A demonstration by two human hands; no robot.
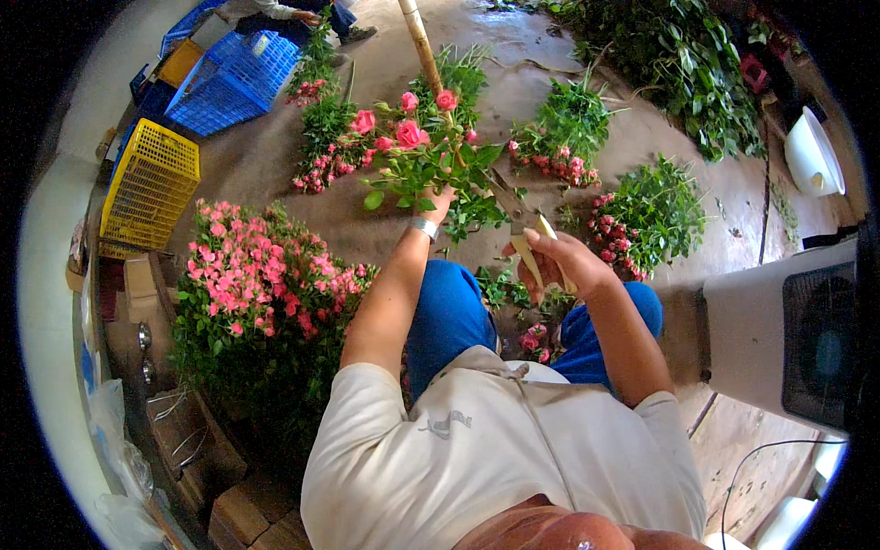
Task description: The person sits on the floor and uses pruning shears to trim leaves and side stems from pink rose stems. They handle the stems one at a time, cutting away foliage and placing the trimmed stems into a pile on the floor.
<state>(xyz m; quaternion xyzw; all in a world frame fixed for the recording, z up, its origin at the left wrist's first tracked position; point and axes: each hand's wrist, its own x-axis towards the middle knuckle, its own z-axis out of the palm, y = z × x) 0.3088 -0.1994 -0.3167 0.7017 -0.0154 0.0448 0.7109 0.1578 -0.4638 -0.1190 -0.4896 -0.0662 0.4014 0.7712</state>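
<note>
Pink roses (411, 135) on leafy green stems rise in front of me, and my left hand (438, 203) is closed around the stems just below the leaves. To its right, my right hand (573, 261) grips scissors (521, 218) with cream handles and grey blades. The blades point toward the held stems and look parted; leaves partly hide their tips. By my left side stands a large mass of pink roses (247, 266). A few cut roses (533, 339) lie between my knees.
Rose bunches (573, 128) lie about the floor, another bunch (655, 215) nearer right. A yellow crate (151, 179) and blue crate (229, 82) stand left, near another person's hand (307, 16). A leaf pile (669, 64), white basin (811, 156) and grey appliance (779, 321) are right.
</note>
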